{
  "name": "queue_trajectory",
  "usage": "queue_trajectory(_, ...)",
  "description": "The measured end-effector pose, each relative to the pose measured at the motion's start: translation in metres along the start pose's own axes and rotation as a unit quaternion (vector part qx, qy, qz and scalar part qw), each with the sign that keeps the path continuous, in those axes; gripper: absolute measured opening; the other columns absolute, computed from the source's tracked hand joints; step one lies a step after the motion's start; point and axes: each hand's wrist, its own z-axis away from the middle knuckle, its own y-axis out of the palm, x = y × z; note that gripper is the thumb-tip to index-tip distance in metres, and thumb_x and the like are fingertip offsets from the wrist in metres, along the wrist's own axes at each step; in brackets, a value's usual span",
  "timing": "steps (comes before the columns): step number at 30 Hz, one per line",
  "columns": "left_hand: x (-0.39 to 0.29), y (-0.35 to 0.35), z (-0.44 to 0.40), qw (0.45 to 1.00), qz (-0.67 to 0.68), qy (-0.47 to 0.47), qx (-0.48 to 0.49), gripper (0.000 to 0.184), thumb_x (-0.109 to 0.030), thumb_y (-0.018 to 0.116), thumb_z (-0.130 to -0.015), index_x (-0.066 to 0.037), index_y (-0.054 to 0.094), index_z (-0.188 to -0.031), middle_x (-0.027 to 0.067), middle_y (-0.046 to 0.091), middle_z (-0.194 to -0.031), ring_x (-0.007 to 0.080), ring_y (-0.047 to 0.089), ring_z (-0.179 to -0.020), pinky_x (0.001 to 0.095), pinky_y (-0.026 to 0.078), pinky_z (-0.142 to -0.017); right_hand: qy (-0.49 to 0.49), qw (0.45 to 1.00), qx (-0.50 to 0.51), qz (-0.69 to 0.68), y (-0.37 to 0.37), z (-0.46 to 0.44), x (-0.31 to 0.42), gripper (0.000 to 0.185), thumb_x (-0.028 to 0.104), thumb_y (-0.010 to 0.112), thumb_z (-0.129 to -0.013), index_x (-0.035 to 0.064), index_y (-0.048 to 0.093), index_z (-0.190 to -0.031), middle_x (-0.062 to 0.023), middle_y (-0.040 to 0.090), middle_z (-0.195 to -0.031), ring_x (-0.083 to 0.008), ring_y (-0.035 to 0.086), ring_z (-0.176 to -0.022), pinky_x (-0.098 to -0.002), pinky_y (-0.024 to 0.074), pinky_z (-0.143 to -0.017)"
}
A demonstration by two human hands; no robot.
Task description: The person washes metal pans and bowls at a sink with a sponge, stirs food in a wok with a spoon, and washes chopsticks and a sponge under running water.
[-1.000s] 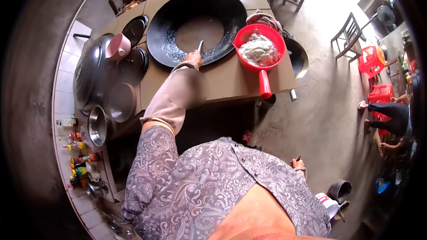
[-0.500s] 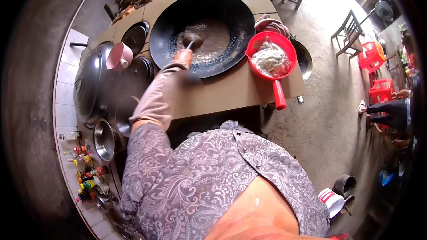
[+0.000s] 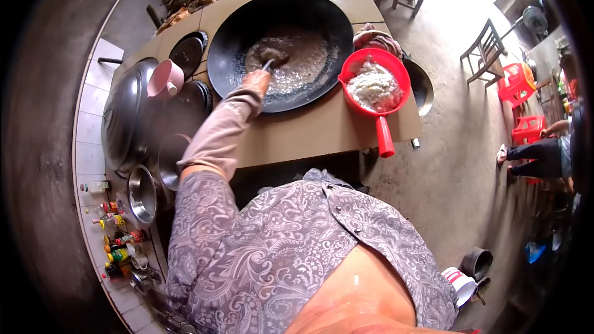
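Note:
My left hand (image 3: 257,80) is closed around the handle of a ladle (image 3: 270,64), whose head sits in the pasty greyish liquid (image 3: 303,68). That liquid lies at the bottom of a large black wok (image 3: 232,31) set into the tiled stove top. To the right of the wok, a red long-handled scoop (image 3: 385,139) holds a heap of white, moist-looking food (image 3: 374,86). My right hand is out of sight.
Dark lids (image 3: 187,54), a pink dipper (image 3: 166,78) and a metal basin (image 3: 143,195) are at the left. Seasoning bottles (image 3: 120,252) line the tiled ledge. A cloth (image 3: 376,38) lies behind the scoop. Another person (image 3: 544,154) is at far right, near red stools (image 3: 516,83).
My left hand and the ladle have shifted slightly to the right within the wok. At far right, the other person's position has changed a little.

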Motion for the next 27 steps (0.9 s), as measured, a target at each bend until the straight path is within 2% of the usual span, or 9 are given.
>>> queue_trajectory(3, -0.034, 0.017, -0.01, 0.995, 0.08, -0.044, -0.025, 0.028, -0.015, 0.037, -0.088, -0.003, 0.061, -0.097, 0.0214, 0.061, -0.09, 0.0332, 0.061, -0.085, 0.0424, 0.05, -0.071, -0.004, 0.998, 0.043, -0.044, -0.018, 0.009, 0.011, 0.03, 0.032, 0.056, -0.066, 0.0066, 0.069, -0.075, -0.0162, 0.065, -0.081, -0.0309, 0.062, -0.082, -0.0398, 0.0477, -0.074)
queue_trajectory(7, -0.004, 0.003, 0.031, 0.995, 0.08, 0.024, 0.048, 0.026, -0.018, 0.038, -0.087, -0.018, 0.058, -0.104, 0.0168, 0.061, -0.093, 0.0333, 0.06, -0.088, 0.044, 0.046, -0.072, -0.009, 0.994, 0.08, -0.068, -0.036, 0.013, 0.018, 0.031, 0.032, 0.056, -0.066, 0.0059, 0.068, -0.077, -0.0173, 0.064, -0.084, -0.0319, 0.061, -0.084, -0.0405, 0.0473, -0.075)
queue_trajectory(11, 0.015, -0.029, 0.043, 0.996, -0.064, 0.007, 0.067, 0.025, -0.01, 0.042, -0.085, -0.01, 0.061, -0.1, 0.018, 0.061, -0.094, 0.0336, 0.061, -0.086, 0.0413, 0.05, -0.072, -0.004, 0.992, 0.101, -0.079, -0.044, 0.012, 0.023, 0.032, 0.033, 0.056, -0.066, 0.0053, 0.068, -0.078, -0.018, 0.064, -0.086, -0.0325, 0.061, -0.086, -0.041, 0.047, -0.076)
queue_trajectory(12, 0.01, -0.034, 0.034, 0.996, -0.053, -0.008, 0.072, 0.025, -0.008, 0.044, -0.085, -0.004, 0.061, -0.103, 0.0166, 0.062, -0.095, 0.0306, 0.061, -0.09, 0.0384, 0.052, -0.074, -0.006, 0.993, 0.094, -0.076, -0.043, 0.011, 0.023, 0.032, 0.033, 0.056, -0.066, 0.0054, 0.068, -0.078, -0.018, 0.064, -0.085, -0.0325, 0.061, -0.085, -0.041, 0.047, -0.076)
queue_trajectory(17, -0.037, 0.006, -0.017, 0.991, 0.081, -0.107, 0.008, 0.028, -0.012, 0.04, -0.086, -0.002, 0.06, -0.103, 0.0191, 0.059, -0.103, 0.0319, 0.06, -0.093, 0.0399, 0.049, -0.081, -0.014, 0.994, 0.081, -0.069, -0.04, 0.007, 0.028, 0.032, 0.033, 0.056, -0.065, 0.0056, 0.068, -0.077, -0.0178, 0.064, -0.084, -0.0323, 0.061, -0.085, -0.0409, 0.0471, -0.076)
queue_trajectory(19, -0.053, -0.017, 0.015, 0.981, 0.157, -0.106, 0.049, 0.032, -0.017, 0.035, -0.088, -0.005, 0.06, -0.104, 0.0187, 0.06, -0.101, 0.0331, 0.059, -0.093, 0.0417, 0.048, -0.079, -0.017, 0.994, 0.08, -0.066, -0.041, 0.004, 0.028, 0.032, 0.033, 0.056, -0.065, 0.0057, 0.068, -0.077, -0.0177, 0.064, -0.084, -0.0322, 0.061, -0.084, -0.0408, 0.0472, -0.075)
queue_trajectory(21, -0.032, -0.03, 0.041, 0.995, 0.083, 0.013, 0.054, 0.028, -0.012, 0.038, -0.086, -0.007, 0.059, -0.105, 0.0172, 0.062, -0.095, 0.0318, 0.06, -0.091, 0.0405, 0.05, -0.075, -0.019, 0.994, 0.08, -0.067, -0.043, 0.002, 0.028, 0.032, 0.033, 0.056, -0.065, 0.0058, 0.068, -0.077, -0.0176, 0.064, -0.084, -0.0321, 0.061, -0.084, -0.0408, 0.0472, -0.075)
queue_trajectory(23, -0.003, -0.025, 0.053, 0.998, -0.003, 0.038, 0.049, 0.027, -0.008, 0.041, -0.085, -0.009, 0.059, -0.105, 0.0158, 0.063, -0.09, 0.0306, 0.061, -0.089, 0.0394, 0.051, -0.072, -0.019, 0.994, 0.081, -0.068, -0.043, 0.002, 0.03, 0.031, 0.033, 0.056, -0.065, 0.0059, 0.068, -0.076, -0.0175, 0.064, -0.083, -0.032, 0.061, -0.084, -0.0407, 0.0473, -0.075)
queue_trajectory(27, 0.007, -0.02, 0.02, 0.998, 0.009, -0.041, 0.045, 0.025, -0.009, 0.042, -0.085, -0.003, 0.061, -0.1, 0.0177, 0.063, -0.093, 0.0299, 0.062, -0.088, 0.0387, 0.051, -0.074, -0.014, 0.995, 0.072, -0.07, -0.045, 0.004, 0.03, 0.031, 0.033, 0.056, -0.065, 0.0061, 0.068, -0.076, -0.0173, 0.064, -0.082, -0.0318, 0.061, -0.083, -0.0406, 0.0474, -0.075)
